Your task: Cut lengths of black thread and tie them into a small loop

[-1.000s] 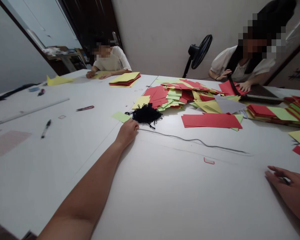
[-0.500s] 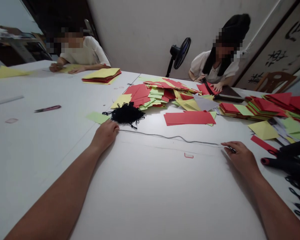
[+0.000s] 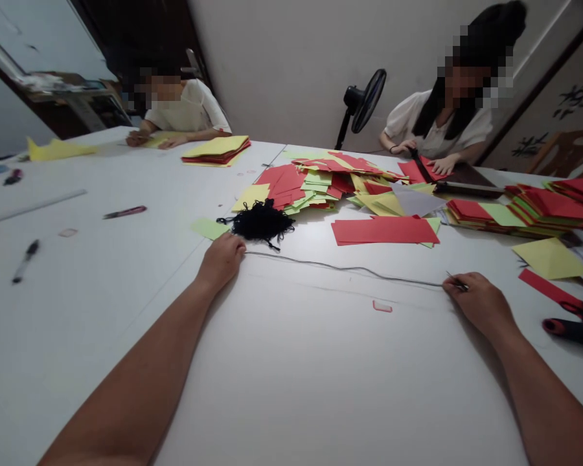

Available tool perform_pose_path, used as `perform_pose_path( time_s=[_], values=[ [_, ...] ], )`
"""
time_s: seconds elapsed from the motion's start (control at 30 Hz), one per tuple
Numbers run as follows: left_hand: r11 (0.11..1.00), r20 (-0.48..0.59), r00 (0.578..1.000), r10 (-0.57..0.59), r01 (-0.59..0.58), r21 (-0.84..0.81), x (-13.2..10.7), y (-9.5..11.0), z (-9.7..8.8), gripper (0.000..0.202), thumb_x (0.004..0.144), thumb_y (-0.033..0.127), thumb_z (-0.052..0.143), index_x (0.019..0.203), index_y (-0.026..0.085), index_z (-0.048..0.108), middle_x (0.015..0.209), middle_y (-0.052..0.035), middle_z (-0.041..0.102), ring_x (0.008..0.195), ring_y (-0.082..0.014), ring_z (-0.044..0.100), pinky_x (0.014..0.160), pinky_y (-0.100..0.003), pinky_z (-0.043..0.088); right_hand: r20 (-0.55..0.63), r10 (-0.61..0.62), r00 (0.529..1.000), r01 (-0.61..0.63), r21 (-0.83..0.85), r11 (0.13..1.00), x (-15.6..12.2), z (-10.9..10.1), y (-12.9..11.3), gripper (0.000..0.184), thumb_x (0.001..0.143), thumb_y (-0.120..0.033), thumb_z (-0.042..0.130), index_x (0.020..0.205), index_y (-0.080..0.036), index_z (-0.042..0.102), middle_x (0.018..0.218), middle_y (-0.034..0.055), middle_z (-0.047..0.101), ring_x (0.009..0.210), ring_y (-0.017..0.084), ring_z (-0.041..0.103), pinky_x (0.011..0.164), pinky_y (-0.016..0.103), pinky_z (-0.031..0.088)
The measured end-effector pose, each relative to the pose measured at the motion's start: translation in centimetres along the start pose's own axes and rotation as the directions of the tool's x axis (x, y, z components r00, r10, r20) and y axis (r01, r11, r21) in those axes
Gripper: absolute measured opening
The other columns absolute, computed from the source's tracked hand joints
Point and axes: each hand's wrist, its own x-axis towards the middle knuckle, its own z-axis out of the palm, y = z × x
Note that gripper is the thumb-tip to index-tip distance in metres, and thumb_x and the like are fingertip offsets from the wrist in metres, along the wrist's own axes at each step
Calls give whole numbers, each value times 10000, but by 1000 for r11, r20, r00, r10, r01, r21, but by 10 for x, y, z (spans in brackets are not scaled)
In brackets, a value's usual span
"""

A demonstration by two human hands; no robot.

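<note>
A thin grey cord (image 3: 330, 265) stretches across the white table between my hands, slightly wavy. My left hand (image 3: 223, 262) is closed on its left end, resting beside a tangled heap of black looped strings (image 3: 262, 221). At the cord's right end, my right hand (image 3: 483, 303) has thumb and forefinger pinched together. Also in that hand is a small dark metal tool (image 3: 460, 283) with a thin pointed tip; its kind is mostly hidden by the fingers. Below the cord, a small red-outlined rectangle (image 3: 382, 307) shows on the tabletop.
Beyond the cord lie a heap of red, yellow and green paper (image 3: 315, 184) and red strips (image 3: 383, 231). Two people sit opposite, one with hands at a paper cutter (image 3: 466, 188). A black-handled tool (image 3: 571, 329) is at right; a pen (image 3: 26, 262) and craft knife (image 3: 125, 212) left.
The view has turned slightly left, bringing the pen into sight. My right fingertips now meet the cord's end, and the tool's thin tip points up from them. My left hand keeps its grip.
</note>
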Motion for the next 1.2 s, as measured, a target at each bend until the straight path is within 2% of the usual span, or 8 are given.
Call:
perform_pose_path(
  time_s=[0.2, 0.6, 0.7, 0.87, 1.07, 1.2],
  values=[
    [999, -1, 999, -33, 33, 12, -1, -1, 1, 119, 858, 196, 465, 767, 221, 537, 951, -112, 631, 983, -277, 598, 880, -379, 481, 13, 52, 999, -52, -29, 998, -1, -3, 2, 242, 682, -470, 505, 700, -256, 616, 945, 75, 672, 859, 250, 621, 766, 378, 471],
    [998, -30, 998, -55, 54, -30, 0, -6, 2, 150, 887, 184, 472, 839, 198, 613, 981, -106, 642, 969, -259, 605, 886, -382, 490, 36, 156, 987, -155, -44, 987, 1, -4, -3, 387, 516, -598, 452, 672, -281, 610, 977, 88, 691, 919, 310, 641, 853, 440, 495],
    [999, -20, 1000, -23, 22, -46, 0, -8, 2, 148, 883, 196, 504, 888, 196, 652, 983, -86, 654, 957, -238, 621, 871, -350, 496, 49, 185, 981, -183, -42, 982, 2, -5, -3, 410, 487, -614, 442, 669, -290, 614, 997, 86, 697, 945, 319, 645, 870, 446, 497],
    [997, 20, 998, 56, -55, -51, -2, -10, 1, 165, 883, 244, 553, 937, 217, 706, 985, -55, 688, 830, -196, 643, 768, -304, 504, 42, 202, 978, -201, -26, 979, 1, -7, -6, 431, 473, -639, 438, 664, -292, 608, 999, 91, 698, 959, 321, 648, 892, 445, 497],
    [988, 29, 987, 157, -157, -1, -3, -8, -3, 236, 915, 255, 496, 914, 233, 731, 991, -61, 728, 899, -227, 665, 790, -326, 491, 38, 196, 980, -195, -22, 981, 1, -5, -7, 424, 469, -628, 447, 674, -292, 603, 997, 89, 699, 955, 323, 647, 901, 449, 496],
    [981, 35, 982, 186, -188, 42, -2, -5, -3, 250, 904, 244, 483, 865, 221, 729, 967, -74, 739, 878, -240, 671, 766, -337, 484, 18, 175, 984, -175, -18, 984, 2, -3, -3, 393, 481, -610, 463, 669, -292, 600, 960, 82, 698, 929, 320, 647, 881, 455, 505]
  ],
)
